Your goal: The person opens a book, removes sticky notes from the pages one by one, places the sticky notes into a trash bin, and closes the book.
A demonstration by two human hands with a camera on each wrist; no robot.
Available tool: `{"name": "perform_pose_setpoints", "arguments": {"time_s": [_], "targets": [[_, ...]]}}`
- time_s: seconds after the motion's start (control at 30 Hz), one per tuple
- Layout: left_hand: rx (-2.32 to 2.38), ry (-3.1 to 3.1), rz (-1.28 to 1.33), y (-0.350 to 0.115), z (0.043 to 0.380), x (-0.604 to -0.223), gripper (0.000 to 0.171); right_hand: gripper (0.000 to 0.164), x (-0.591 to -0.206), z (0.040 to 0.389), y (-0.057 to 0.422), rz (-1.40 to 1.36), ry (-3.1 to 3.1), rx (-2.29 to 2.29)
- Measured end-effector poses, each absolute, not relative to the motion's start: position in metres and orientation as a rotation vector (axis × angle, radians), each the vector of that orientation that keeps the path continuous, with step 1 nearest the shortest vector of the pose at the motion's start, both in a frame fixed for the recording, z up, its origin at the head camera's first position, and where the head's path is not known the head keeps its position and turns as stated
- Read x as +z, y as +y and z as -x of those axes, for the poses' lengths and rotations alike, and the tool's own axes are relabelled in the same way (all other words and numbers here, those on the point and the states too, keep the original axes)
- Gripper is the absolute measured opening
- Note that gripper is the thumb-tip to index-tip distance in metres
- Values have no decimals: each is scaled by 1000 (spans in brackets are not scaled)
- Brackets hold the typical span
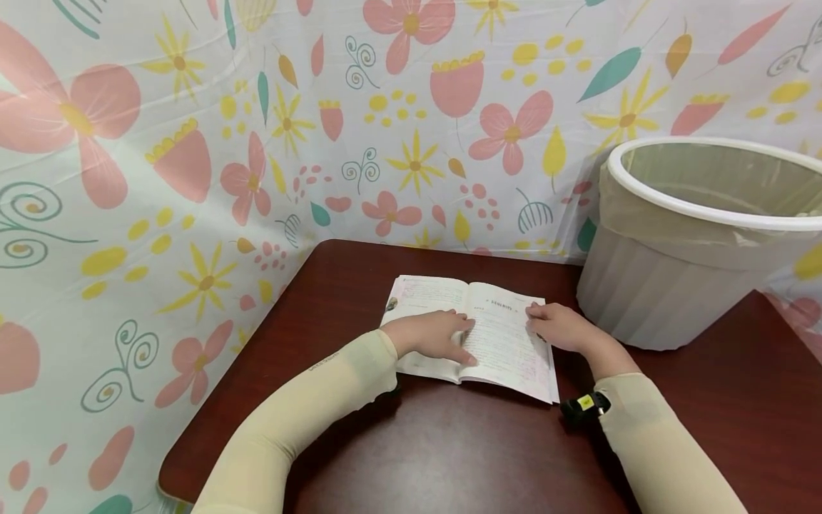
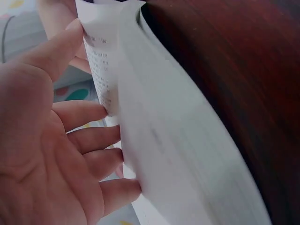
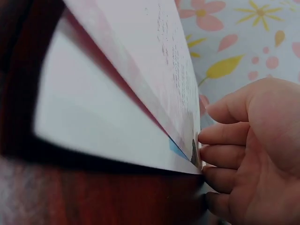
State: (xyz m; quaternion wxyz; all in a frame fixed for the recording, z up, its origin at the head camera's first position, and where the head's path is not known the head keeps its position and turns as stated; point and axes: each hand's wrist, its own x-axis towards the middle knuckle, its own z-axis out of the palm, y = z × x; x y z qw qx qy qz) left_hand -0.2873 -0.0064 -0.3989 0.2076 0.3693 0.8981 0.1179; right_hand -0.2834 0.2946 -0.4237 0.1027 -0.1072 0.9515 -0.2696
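An open book [image 1: 507, 350] with printed pages lies on the dark red-brown table. My left hand [image 1: 433, 334] is over the middle of the book, near the spine, fingers spread and fingertips touching the page. In the left wrist view, the left palm [image 2: 42, 154] faces the camera and several fingertips meet the white paper. At the book's right edge is my right hand [image 1: 561, 327], its fingertips on the page margin. The right wrist view shows the right fingers [image 3: 225, 154], slightly bent, against the page edge, with a gap between the page layers.
A large grey bin [image 1: 655, 278] with a white rim and a liner stands on the table at the right, close to my right forearm. Behind the table [image 1: 411, 457] hangs a white curtain [image 1: 398, 164] with printed flowers. A dark wrist device [image 1: 583, 407] sits at my right cuff.
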Motion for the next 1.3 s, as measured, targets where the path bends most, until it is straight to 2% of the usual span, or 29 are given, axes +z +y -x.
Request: {"name": "perform_pose_setpoints", "arguments": {"time_s": [0.33,0.53,0.7,1.03,1.3], "targets": [[390,2487,-992,-7,288,-406,101,68,-420,279,304,119,2675,-1273],[432,2479,-990,-1,289,-411,102,76,-417,274,308,-97,2498,-1592],[474,2488,-1011,5,291,-415,103,73,-414,266,313,-171,2496,-1677],[666,2458,-1052,11,292,-421,105,70,-371,246,295,170,2641,-1641],[924,2347,-1010,8,296,-426,102,86,-338,218,250,686,2524,-1555]]}}
